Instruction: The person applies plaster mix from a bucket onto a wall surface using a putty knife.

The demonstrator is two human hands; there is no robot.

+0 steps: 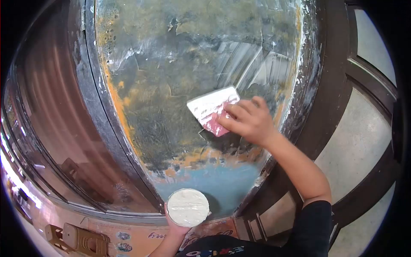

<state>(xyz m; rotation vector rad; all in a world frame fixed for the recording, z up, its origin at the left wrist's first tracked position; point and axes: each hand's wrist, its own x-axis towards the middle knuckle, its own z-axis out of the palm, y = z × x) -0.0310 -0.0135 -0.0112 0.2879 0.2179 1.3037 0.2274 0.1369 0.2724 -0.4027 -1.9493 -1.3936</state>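
My right hand (250, 120) grips a pink plastic putty spreader (216, 109) whose broad edge is coated with white paste. The spreader is close over the patchy wall panel (158, 103), which shows dark green, grey and orange areas. Fresh white streaks (252, 64) run across the panel just above the hand. Low in the view, my left hand (175, 227) holds a round tub of white putty (187, 207) from below, its open top facing up. The putty fills the tub, and its surface has a shallow line across it.
Dark wooden framing with pale panels (355, 132) stands on the right. A window with a brown curtain (51, 107) behind glass flanks the panel on the left. Brown plastic chairs (79, 240) are at the lower left. Blue paint (227, 180) covers the panel's bottom.
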